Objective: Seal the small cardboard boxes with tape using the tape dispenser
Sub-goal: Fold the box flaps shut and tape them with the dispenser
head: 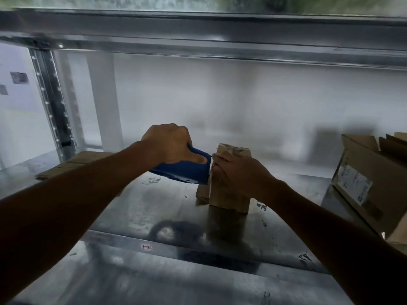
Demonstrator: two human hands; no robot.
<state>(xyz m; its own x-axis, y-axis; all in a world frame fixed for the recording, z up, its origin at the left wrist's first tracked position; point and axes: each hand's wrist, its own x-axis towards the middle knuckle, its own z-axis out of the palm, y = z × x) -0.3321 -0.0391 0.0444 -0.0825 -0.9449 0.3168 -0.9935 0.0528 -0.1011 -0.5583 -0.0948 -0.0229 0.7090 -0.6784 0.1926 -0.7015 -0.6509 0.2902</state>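
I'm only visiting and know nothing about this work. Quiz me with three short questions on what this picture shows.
1. True or false: the left hand grips the blue dispenser.
2. Which hand holds the upright small box? A) left B) right C) neither
3. Fill in: the large box stands on the shelf's ____ side.

Key: 1 true. 2 B, the right hand. 3 right.
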